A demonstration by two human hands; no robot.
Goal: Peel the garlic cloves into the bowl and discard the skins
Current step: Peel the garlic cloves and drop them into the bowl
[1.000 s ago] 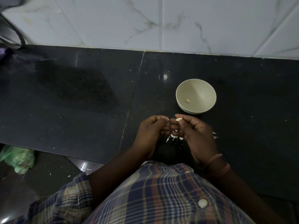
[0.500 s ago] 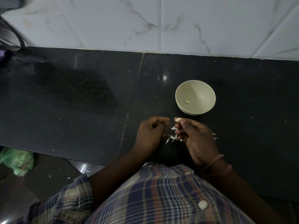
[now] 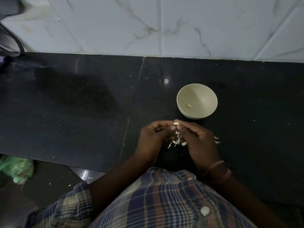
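A small pale garlic clove [image 3: 176,123] is pinched between the fingertips of my left hand [image 3: 153,137] and my right hand [image 3: 196,142], just in front of the bowl. The cream bowl [image 3: 204,91] stands on the black counter and holds one peeled clove [image 3: 189,105]. White skin scraps [image 3: 176,142] lie on the counter under and between my hands, with a few more scraps [image 3: 216,140] to the right of my right hand.
The black stone counter [image 3: 74,104] runs to a white marble-tiled wall [image 3: 164,25] behind. A green plastic bag [image 3: 17,169] lies on the floor at lower left. A dark object [image 3: 9,38] sits at the far left edge.
My left hand has come back to the right hand and its fingertips now meet at the clove; half a second ago the two hands were slightly apart. More skin scraps lie below.
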